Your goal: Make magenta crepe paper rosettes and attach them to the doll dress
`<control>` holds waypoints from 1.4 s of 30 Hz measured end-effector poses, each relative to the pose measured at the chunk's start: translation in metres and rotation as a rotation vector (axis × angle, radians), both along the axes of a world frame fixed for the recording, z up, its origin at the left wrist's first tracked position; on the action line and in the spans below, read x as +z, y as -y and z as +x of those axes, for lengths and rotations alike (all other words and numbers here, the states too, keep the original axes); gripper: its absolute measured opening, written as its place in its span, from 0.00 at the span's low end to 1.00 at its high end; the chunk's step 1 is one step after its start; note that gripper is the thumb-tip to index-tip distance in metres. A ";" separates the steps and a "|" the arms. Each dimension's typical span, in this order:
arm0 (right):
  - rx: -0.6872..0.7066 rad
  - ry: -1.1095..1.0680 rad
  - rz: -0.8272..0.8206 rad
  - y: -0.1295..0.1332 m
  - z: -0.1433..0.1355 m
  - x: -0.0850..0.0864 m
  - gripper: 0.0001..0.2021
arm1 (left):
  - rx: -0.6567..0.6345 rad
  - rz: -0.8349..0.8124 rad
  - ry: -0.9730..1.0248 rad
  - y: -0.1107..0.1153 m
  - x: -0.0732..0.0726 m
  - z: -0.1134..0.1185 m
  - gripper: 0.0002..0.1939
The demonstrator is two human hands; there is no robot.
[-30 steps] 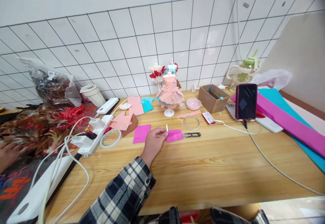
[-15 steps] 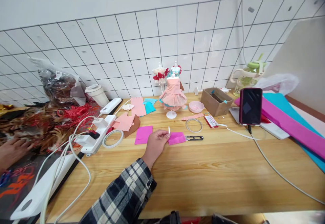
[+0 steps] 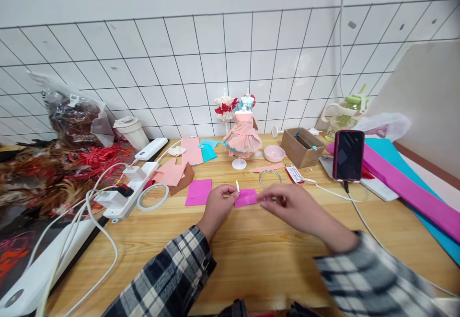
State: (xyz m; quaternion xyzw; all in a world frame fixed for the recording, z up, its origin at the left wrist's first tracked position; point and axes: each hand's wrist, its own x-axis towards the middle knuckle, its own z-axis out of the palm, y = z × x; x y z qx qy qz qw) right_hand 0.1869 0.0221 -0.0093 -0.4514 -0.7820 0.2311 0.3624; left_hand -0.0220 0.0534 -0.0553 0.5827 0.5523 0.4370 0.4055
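Note:
My left hand [image 3: 220, 206] is closed on the left end of a small magenta strip [image 3: 246, 197]; a short white stick [image 3: 237, 186] rises from its fingertips. From the right, my right hand [image 3: 293, 206] reaches over the strip's other end, slightly blurred, thumb and fingers bent; whether it grips anything is hidden. The black thread snips are covered by that hand. Left of my left hand lies a square magenta piece [image 3: 199, 192]. Behind the hands stands a small dress form in a pink ruffled dress [image 3: 243, 135].
A power strip [image 3: 138, 192] with cables and a tape roll [image 3: 153, 197] lie left. Feathers [image 3: 32, 187] fill the far left. Behind my right hand are a ring [image 3: 270, 178], pink bowl [image 3: 274, 154] and cardboard box [image 3: 302, 148]. A phone [image 3: 348, 155] stands right.
My right hand has come in from the right to the magenta strip's end, over the snips. My left hand keeps its hold. The other person's hand at far left has gone from view.

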 end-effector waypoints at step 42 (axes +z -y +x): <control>-0.036 -0.120 -0.157 -0.024 -0.037 -0.048 0.07 | -0.198 0.036 -0.038 0.012 0.006 0.004 0.08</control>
